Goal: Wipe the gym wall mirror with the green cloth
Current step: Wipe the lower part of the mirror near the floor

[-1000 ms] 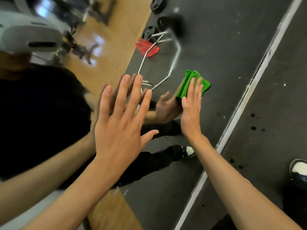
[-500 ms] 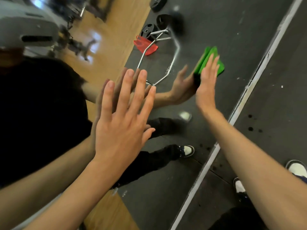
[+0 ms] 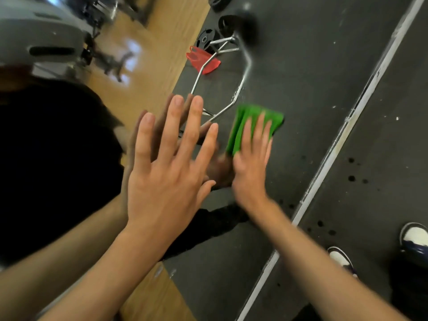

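The wall mirror (image 3: 301,66) fills most of the head view and reflects the gym floor and my own arms. My right hand (image 3: 251,167) presses the folded green cloth (image 3: 243,122) flat against the glass with straight fingers; the cloth sticks out above the fingertips and looks motion-blurred. My left hand (image 3: 168,167) lies flat on the mirror to the left of it, fingers spread and straight, holding nothing. The two hands are a short gap apart.
The mirror's pale bottom frame strip (image 3: 342,126) runs diagonally at the right, with dark rubber floor (image 3: 382,158) beyond it and my shoes (image 3: 413,237) at the lower right. Reflected in the glass are a chrome bar (image 3: 240,89), weight plates (image 3: 207,39) and a red object (image 3: 202,60).
My right hand has slid the green cloth down and to the left across the glass, closer to my left hand. The left hand has stayed flat in place.
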Available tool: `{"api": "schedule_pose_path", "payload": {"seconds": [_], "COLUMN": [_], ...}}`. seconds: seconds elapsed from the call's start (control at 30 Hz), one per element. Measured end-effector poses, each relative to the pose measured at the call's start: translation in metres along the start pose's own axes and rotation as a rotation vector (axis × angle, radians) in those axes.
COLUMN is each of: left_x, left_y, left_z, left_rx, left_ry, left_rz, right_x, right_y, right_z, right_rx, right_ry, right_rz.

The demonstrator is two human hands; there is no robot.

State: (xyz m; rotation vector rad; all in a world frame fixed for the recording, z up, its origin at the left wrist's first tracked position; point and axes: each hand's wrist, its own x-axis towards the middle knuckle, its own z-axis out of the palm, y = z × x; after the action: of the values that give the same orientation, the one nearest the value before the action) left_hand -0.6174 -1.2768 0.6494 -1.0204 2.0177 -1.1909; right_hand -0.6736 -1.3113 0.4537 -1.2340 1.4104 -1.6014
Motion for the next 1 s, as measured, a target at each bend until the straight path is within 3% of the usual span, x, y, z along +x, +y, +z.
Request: {"api": "schedule_pose_path", "payload": {"seconds": [0.1, 0.17, 0.37, 0.47, 0.53, 0.63, 0.73, 0.83, 1.0], "left_x": [-0.001, -0.002, -0.004, -0.003, -0.002, -0.002, -0.003, -0.005, -0.003], "left_y": [-0.001, -0.001, -0.001, -0.002, -0.001, -0.001, -0.002, 0.000, -0.002], "left_z": [0.001, 0.002, 0.004, 0.005, 0.004, 0.003, 0.004, 0.004, 0.007], "left_rx": [0.001, -0.016, -0.063, -0.088, -0.091, -0.096, -0.101, -0.103, -0.096], "left_ry": [0.004, 0.011, 0.042, 0.056, 0.055, 0.040, 0.045, 0.054, 0.077], "left_rz": [-0.001, 0.002, 0.003, 0.005, 0.001, 0.003, 0.001, 0.004, 0.000], "right_x": [0.099, 0.108, -0.087, -0.121, -0.071, 0.054, 0.122, 0.082, -0.065], "right_y": [-0.021, -0.030, 0.012, 0.031, 0.034, 0.027, 0.017, 0.007, 0.014], "right_z": [-0.027, -0.028, 0.017, 0.021, 0.014, -0.014, -0.034, -0.015, 0.018], "right_rx": [0.086, 0.068, -0.057, -0.111, -0.075, 0.066, 0.153, 0.131, 0.029], "right_ry": [0.125, 0.144, -0.107, -0.177, -0.083, 0.116, 0.220, 0.208, -0.005], "right_rz": [-0.027, -0.085, -0.149, -0.119, -0.100, 0.115, 0.200, 0.191, 0.152]}}
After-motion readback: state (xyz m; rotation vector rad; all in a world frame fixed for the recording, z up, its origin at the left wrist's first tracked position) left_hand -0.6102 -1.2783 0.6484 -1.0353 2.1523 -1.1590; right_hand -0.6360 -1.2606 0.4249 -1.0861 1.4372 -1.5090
